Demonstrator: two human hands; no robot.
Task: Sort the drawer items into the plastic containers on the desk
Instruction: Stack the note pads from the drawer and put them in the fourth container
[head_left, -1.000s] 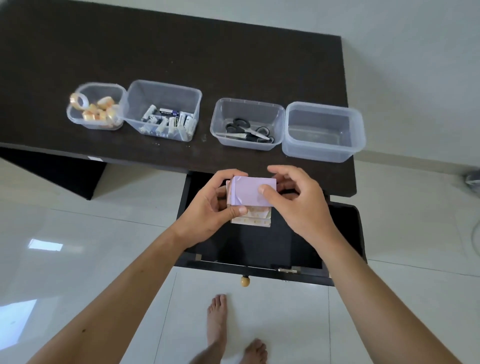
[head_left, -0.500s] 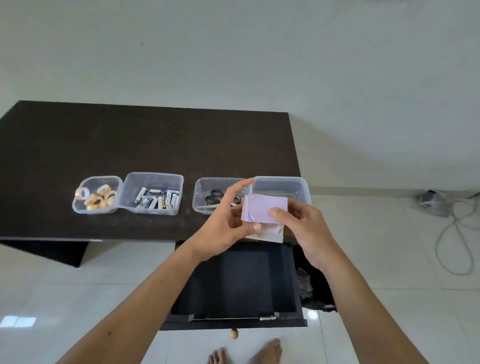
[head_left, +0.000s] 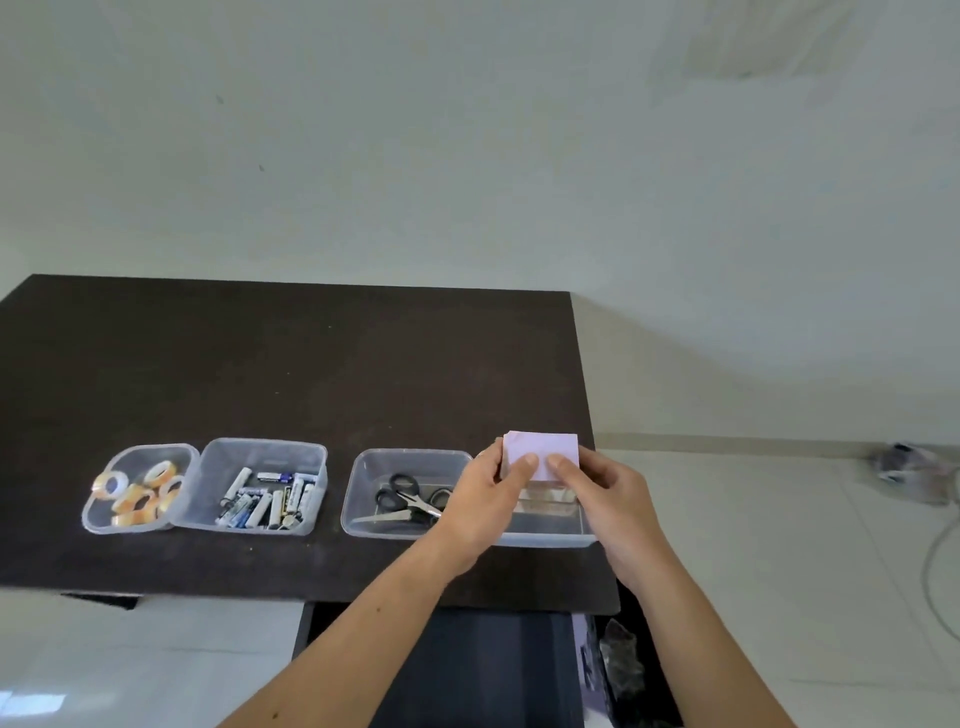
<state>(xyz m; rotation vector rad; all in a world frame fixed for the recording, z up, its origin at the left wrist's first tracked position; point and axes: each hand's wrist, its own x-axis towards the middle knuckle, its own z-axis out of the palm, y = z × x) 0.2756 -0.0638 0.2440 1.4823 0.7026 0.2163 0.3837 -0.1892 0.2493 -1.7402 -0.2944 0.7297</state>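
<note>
Right of the middle, both hands, left (head_left: 488, 493) and right (head_left: 605, 491), pinch a light, bendy paper pad (head_left: 540, 454) by its sides, over the last tub (head_left: 550, 538); loose sheets could slip

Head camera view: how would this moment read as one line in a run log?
both hands: left hand and right hand hold purple pad stack | over rightmost container | not released

Soft, bright daylight fills the room — no hard shadows. A shiny white patch glares on the floor (head_left: 31, 704) at lower left. The desk (head_left: 291, 364) edges bend near the frame's sides — picture slightly fuzzy.
</note>
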